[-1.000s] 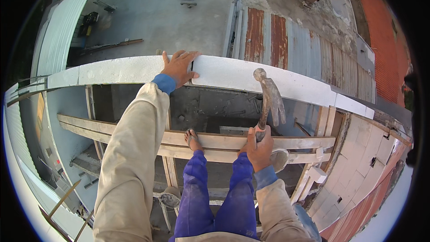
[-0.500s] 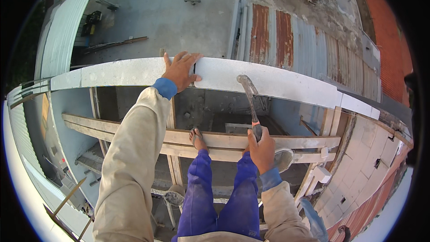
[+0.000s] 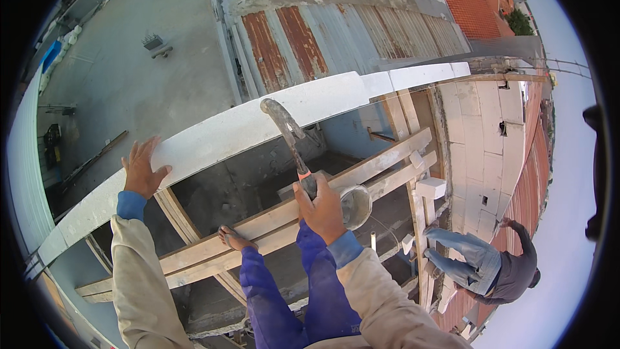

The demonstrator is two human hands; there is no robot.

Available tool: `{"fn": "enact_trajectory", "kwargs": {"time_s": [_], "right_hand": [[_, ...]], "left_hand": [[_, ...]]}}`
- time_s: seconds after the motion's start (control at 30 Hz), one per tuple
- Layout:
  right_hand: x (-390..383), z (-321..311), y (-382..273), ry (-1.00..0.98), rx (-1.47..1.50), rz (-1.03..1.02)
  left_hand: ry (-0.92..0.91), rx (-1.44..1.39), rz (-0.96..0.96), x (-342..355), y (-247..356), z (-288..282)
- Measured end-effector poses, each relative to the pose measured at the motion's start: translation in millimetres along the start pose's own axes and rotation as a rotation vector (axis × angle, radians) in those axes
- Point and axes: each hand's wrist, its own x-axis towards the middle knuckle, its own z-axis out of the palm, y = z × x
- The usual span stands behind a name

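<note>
My left hand (image 3: 143,169) lies with spread fingers on the top of a white block wall (image 3: 223,124), close to a joint. In my right hand (image 3: 323,212) is a hammer (image 3: 284,123) with a dirty, mortar-grey head and a black and orange grip. Its head is over the wall's white top; whether it touches cannot be told. Beside my right hand hangs or stands a mortar-smeared bucket (image 3: 357,207), partly hidden by that hand. My bare foot (image 3: 236,238) rests on wooden planks (image 3: 274,221) below the wall.
Below the planks is a deep drop to a lower floor (image 3: 219,187). Beyond the wall lie a rusty corrugated roof (image 3: 323,39) and a concrete slab (image 3: 135,77). At the right, a co-worker (image 3: 494,262) is beside another block wall (image 3: 481,136). A white block (image 3: 431,187) sits near the plank ends.
The view has swung to the right, bringing the co-worker into sight. My left hand remains on the wall near the joint, and my right hand still holds the hammer.
</note>
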Motion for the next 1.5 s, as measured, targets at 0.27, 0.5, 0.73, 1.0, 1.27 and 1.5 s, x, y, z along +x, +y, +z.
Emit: {"fn": "enact_trajectory", "kwargs": {"time_s": [0.27, 0.5, 0.73, 1.0, 1.27, 1.5], "right_hand": [[29, -44, 42, 0.168, 0.136, 0.045], [50, -55, 87, 0.017, 0.027, 0.091], [53, -71, 105, -0.075, -0.056, 0.095], [-13, -120, 189, -0.056, 0.629, 0.442], [123, -151, 250, 0.035, 0.944, 0.652], [170, -153, 235, -0.42, 0.641, 0.444]], "left_hand": [[0.09, -0.108, 0.194, 68, 219, 17], [0.01, -0.11, 0.096, 76, 246, 17], [-0.026, -0.051, 0.048, 86, 243, 24], [-0.073, -0.099, 0.196, 100, 281, 11], [0.036, -0.137, 0.243, 106, 300, 47], [0.082, -0.096, 0.255, 114, 287, 57]]}}
